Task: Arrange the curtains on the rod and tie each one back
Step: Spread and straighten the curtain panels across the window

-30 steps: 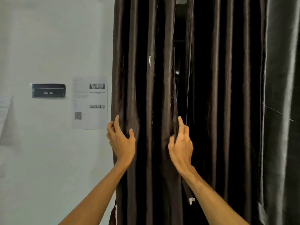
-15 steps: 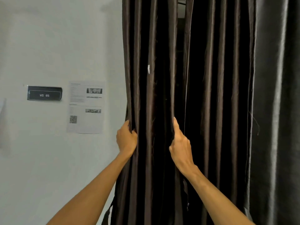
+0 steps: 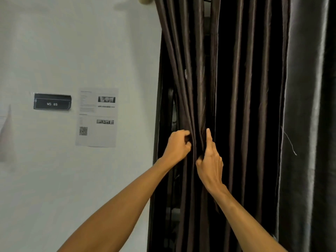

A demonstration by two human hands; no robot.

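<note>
Shows a dark brown curtain (image 3: 245,88) hanging in long vertical folds. Bunches its leftmost folds together at mid-height: left grip (image 3: 179,144) curled round them from the left, right grip (image 3: 211,160) just beside it, pinching the same bunch from the right, forefinger straight up along a fold. Left of the curtain, on the white wall (image 3: 72,42): a printed sheet (image 3: 97,117), then farther left a black plate (image 3: 52,104) reading WS 05. Right of the curtain, just beside it: a grey curtain (image 3: 309,124).
</note>
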